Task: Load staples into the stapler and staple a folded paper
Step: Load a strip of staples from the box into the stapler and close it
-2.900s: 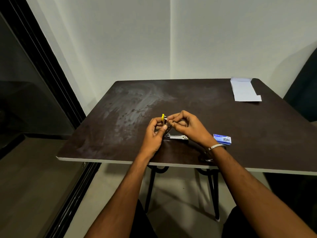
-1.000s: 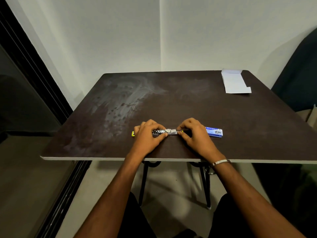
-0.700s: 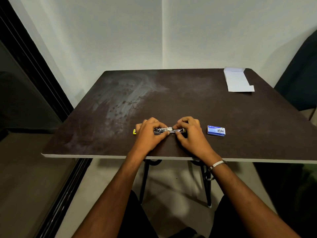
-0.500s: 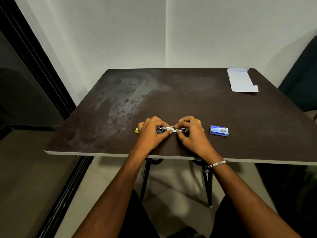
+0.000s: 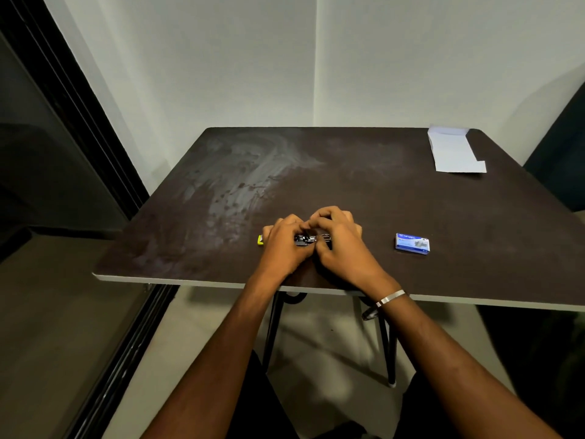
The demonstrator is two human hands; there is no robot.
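A small stapler (image 5: 305,239) with a metal middle and a yellow end (image 5: 260,240) lies flat on the dark table (image 5: 443,223) near its front edge. My left hand (image 5: 285,245) covers its left half, fingers curled on it. My right hand (image 5: 340,245) grips its right half, and the two hands touch above the metal part. Most of the stapler is hidden under my fingers. To the right of my hands lies a small blue staple box (image 5: 412,244). A folded white paper (image 5: 454,152) rests at the far right corner.
A white wall stands behind the table and a dark sliding door frame (image 5: 79,122) runs along the left. A dark seat (image 5: 563,147) is at the right edge. Black table legs (image 5: 387,343) show below the front edge.
The stapler went from being held up in both hands to lying flat on the table. In the last second my hands have drawn closer together over it.
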